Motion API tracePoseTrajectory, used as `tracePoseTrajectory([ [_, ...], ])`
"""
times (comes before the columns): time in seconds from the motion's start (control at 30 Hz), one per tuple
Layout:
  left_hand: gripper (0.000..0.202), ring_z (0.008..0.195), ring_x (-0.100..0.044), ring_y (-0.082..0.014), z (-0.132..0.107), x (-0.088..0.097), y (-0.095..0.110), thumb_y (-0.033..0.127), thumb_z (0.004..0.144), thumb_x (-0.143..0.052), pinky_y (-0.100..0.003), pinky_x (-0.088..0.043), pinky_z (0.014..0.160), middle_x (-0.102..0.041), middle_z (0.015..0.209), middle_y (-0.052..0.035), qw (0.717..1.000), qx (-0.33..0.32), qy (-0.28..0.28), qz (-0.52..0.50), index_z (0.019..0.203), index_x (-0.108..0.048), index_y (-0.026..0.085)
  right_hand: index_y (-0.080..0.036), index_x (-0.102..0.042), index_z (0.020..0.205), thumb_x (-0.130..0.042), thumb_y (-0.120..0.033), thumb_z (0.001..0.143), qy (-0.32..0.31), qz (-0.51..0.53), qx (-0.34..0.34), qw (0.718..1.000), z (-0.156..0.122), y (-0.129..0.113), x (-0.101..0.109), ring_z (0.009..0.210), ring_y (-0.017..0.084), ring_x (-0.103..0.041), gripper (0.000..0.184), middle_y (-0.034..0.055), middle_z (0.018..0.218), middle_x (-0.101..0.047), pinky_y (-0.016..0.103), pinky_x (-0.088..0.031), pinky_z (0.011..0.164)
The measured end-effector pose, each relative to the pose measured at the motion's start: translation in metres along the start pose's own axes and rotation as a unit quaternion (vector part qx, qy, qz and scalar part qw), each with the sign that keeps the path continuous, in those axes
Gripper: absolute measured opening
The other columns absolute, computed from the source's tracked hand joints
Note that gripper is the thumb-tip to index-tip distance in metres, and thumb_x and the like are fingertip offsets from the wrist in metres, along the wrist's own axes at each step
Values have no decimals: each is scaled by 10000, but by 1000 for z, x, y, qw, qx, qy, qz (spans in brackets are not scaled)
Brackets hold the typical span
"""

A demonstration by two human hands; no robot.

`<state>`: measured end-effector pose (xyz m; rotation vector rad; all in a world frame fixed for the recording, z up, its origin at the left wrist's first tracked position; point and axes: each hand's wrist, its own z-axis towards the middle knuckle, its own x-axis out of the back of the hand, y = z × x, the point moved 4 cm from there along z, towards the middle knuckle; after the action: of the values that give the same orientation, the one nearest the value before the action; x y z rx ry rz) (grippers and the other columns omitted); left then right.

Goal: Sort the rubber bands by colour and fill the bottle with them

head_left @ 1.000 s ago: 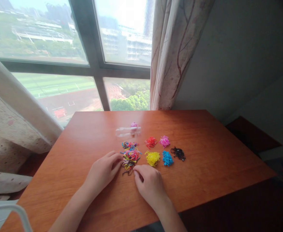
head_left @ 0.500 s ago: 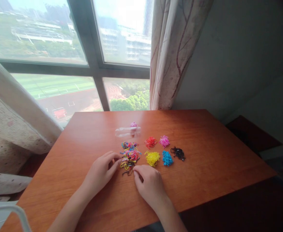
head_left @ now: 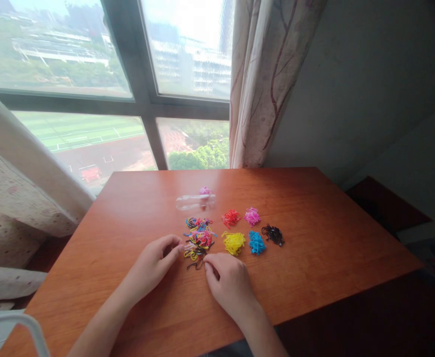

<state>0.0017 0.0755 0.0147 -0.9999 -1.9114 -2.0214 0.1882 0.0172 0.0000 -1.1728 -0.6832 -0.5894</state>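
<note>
A mixed pile of coloured rubber bands [head_left: 200, 239] lies on the wooden table, between my two hands. My left hand [head_left: 158, 260] is at the pile's left edge, thumb and forefinger tips pinched together; whatever may be between them is too small to name. At the pile's lower right is my right hand [head_left: 229, 277], fingers curled and thumb tucked under, its fingertips by some dark bands. What they hold, if anything, is hidden. To the right are sorted heaps: yellow bands [head_left: 234, 243], blue bands [head_left: 256, 243], red bands [head_left: 231, 218], pink bands [head_left: 252, 216] and black bands [head_left: 273, 234].
Behind the mixed pile a clear plastic container [head_left: 193, 202] lies on its side, with a pink object [head_left: 204, 191] by it. The table [head_left: 314, 208] meets a window and curtains [head_left: 256, 99] at its far side. A white curved frame [head_left: 27, 322] stands at lower left.
My left hand has drawn slightly left, and its thumb and forefinger have come closer together. The right hand has barely moved. The whole view has shifted a little.
</note>
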Motion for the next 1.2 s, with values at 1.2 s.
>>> tracePoseTrajectory([
  [1.2,216,798,-671,-213,152,-89,116,195,860,-528,-287,-459,675,-709,904,-99,938,-164,-39,302,841,-744,190,-233,-659,915,-525,-115,888,-3,-6,2,1000,0,1,-4,804,159,-644,181,0,860,-707,233,-421,727],
])
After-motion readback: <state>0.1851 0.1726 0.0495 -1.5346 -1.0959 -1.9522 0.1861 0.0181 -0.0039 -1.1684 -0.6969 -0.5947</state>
